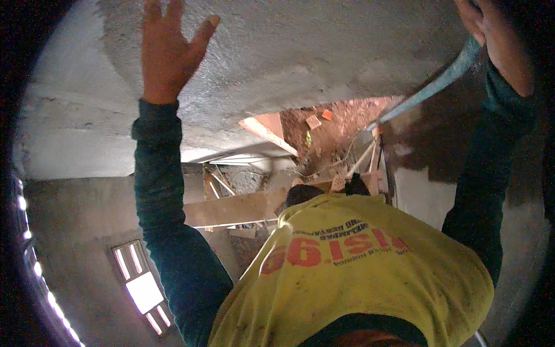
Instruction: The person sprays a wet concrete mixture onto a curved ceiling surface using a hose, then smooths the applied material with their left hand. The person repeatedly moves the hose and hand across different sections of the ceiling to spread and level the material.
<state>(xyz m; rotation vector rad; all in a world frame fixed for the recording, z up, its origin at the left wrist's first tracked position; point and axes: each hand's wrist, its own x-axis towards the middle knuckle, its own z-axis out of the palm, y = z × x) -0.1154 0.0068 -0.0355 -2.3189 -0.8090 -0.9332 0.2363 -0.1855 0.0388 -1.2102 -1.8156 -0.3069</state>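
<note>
My left hand (175,52) is raised at the upper left with its fingers and thumb spread. It holds nothing and lies over the damp grey plastered wall (300,49); whether the palm touches is unclear. At the upper right, my right hand (502,43) has its fingers curled round the top of a long pale blue-grey strip (430,85), smeared like plaster. That strip slants down and left toward the gap beside the wall; its exact kind does not show. Part of the right hand is cut off by the dark rim.
A wooden plank (243,209) crosses at my feet, beside poles (362,159). Far below lies brown ground (335,130) with a brick (313,121) and an orange piece (327,115). A bright slotted opening (144,291) pierces the left wall; a dark damp patch (430,130) marks the right one.
</note>
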